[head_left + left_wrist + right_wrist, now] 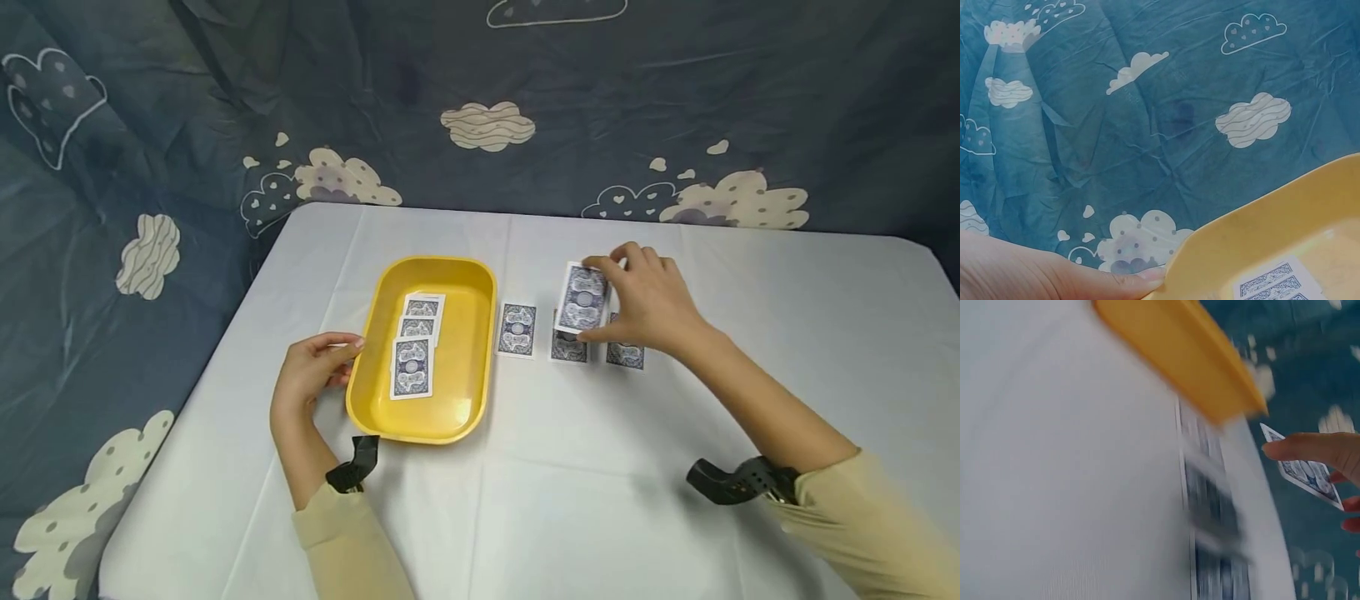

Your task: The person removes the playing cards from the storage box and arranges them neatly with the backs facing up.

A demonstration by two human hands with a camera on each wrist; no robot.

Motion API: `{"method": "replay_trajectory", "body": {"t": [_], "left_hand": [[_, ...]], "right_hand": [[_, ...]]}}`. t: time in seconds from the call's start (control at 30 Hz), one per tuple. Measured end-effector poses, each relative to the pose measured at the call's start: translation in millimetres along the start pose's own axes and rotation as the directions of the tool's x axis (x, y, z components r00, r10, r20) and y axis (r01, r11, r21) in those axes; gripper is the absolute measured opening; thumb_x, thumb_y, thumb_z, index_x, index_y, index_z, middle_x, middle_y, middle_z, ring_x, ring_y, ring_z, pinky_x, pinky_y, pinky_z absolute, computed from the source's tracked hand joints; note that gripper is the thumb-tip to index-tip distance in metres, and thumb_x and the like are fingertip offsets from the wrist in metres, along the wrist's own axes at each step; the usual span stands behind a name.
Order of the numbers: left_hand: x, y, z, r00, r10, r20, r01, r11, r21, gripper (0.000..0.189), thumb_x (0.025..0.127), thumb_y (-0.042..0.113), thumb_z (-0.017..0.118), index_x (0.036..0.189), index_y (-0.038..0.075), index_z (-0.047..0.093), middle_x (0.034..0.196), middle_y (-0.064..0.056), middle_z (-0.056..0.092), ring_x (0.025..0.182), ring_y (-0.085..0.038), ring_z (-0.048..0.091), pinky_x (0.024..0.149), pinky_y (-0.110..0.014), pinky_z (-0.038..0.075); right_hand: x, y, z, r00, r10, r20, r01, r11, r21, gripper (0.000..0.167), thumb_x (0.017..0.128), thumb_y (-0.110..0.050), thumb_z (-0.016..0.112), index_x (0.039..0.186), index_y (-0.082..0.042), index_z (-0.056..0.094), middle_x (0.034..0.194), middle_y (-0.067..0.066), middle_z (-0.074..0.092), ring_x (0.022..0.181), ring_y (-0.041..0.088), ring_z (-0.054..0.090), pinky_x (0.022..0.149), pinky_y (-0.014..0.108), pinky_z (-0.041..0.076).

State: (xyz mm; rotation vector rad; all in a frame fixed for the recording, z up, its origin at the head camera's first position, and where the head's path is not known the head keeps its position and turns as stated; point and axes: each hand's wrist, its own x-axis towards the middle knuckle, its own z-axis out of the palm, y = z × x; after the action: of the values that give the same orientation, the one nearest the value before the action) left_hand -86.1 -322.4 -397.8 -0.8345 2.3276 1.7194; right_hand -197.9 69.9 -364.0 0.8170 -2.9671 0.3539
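Note:
My right hand (pixel 647 298) pinches a playing card (pixel 583 298) by its top and bottom ends, its blue patterned back turned up. That card hangs over a row of three face-down cards on the cloth: a left card (pixel 517 330), a middle card (pixel 568 347) and a right card (pixel 626 356), the last two partly covered. With thumb and fingers my left hand (pixel 311 373) grips the left rim of a yellow tray (pixel 480 400). Inside the tray several face-down cards (pixel 412 367) overlap in a column. In the right wrist view the held card (pixel 1310 475) appears tilted between thumb and fingers.
A white cloth (pixel 570 517) covers the table. Behind it and to the left hangs a dark blue curtain (pixel 420 50) with cloud prints. Black wrist straps with camera mounts sit on both forearms, the right mount (pixel 738 482) standing over the cloth.

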Motion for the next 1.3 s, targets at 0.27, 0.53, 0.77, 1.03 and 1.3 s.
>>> {"method": "replay_trajectory", "body": {"t": [0.27, 0.53, 0.77, 1.03, 1.3], "left_hand": [[-3.2, 0.9, 0.3, 1.000, 0.004, 0.011, -0.004, 1.000, 0.005, 0.047, 0.081, 0.030, 0.071, 0.115, 0.000, 0.059, 0.063, 0.005, 0.057, 0.052, -0.006, 0.053, 0.055, -0.018, 0.050], [-3.7, 1.5, 0.2, 1.000, -0.006, 0.026, 0.007, 1.000, -0.016, 0.048, 0.082, 0.030, 0.071, 0.117, 0.000, 0.058, 0.064, 0.006, 0.057, 0.052, -0.006, 0.053, 0.055, -0.018, 0.050], [-4.5, 2.2, -0.2, 0.999, -0.025, 0.029, 0.026, 0.999, -0.035, 0.046, 0.081, 0.029, 0.071, 0.115, 0.001, 0.058, 0.063, 0.005, 0.057, 0.051, -0.006, 0.053, 0.055, -0.017, 0.051], [-4.3, 1.4, -0.4, 0.999, -0.020, 0.032, 0.021, 0.999, -0.040, 0.043, 0.081, 0.028, 0.071, 0.112, 0.001, 0.059, 0.064, 0.006, 0.057, 0.051, -0.006, 0.053, 0.054, -0.017, 0.050], [-2.5, 0.4, 0.0, 0.999, -0.016, 0.036, 0.018, 0.999, -0.041, 0.042, 0.081, 0.028, 0.071, 0.112, 0.002, 0.059, 0.063, 0.006, 0.057, 0.051, -0.006, 0.052, 0.054, -0.017, 0.050]], "right_hand": [[-43.1, 89, 0, 0.985, 0.076, 0.156, -0.083, 0.996, 0.036, 0.094, 0.050, -0.050, 0.086, 0.127, -0.012, 0.049, 0.116, 0.023, 0.043, 0.107, 0.040, 0.037, 0.093, 0.062, 0.021], [-77.8, 124, 16, 0.977, 0.036, 0.210, -0.048, 0.997, 0.053, 0.093, 0.050, -0.058, 0.082, 0.125, -0.012, 0.051, 0.114, 0.022, 0.044, 0.104, 0.039, 0.038, 0.087, 0.062, 0.023], [-77.8, 124, 24, 0.981, 0.048, 0.188, -0.065, 0.994, 0.083, 0.093, 0.050, -0.057, 0.083, 0.126, -0.014, 0.052, 0.110, 0.020, 0.047, 0.103, 0.038, 0.040, 0.088, 0.059, 0.024], [-75.5, 125, 24, 0.970, 0.067, 0.234, -0.088, 0.993, 0.078, 0.095, 0.051, -0.059, 0.082, 0.129, -0.017, 0.050, 0.113, 0.020, 0.045, 0.105, 0.038, 0.040, 0.089, 0.058, 0.025], [-72.5, 124, 23, 0.959, 0.091, 0.269, -0.112, 0.992, 0.063, 0.096, 0.049, -0.064, 0.080, 0.129, -0.021, 0.051, 0.114, 0.021, 0.044, 0.105, 0.040, 0.040, 0.090, 0.060, 0.023]]}}
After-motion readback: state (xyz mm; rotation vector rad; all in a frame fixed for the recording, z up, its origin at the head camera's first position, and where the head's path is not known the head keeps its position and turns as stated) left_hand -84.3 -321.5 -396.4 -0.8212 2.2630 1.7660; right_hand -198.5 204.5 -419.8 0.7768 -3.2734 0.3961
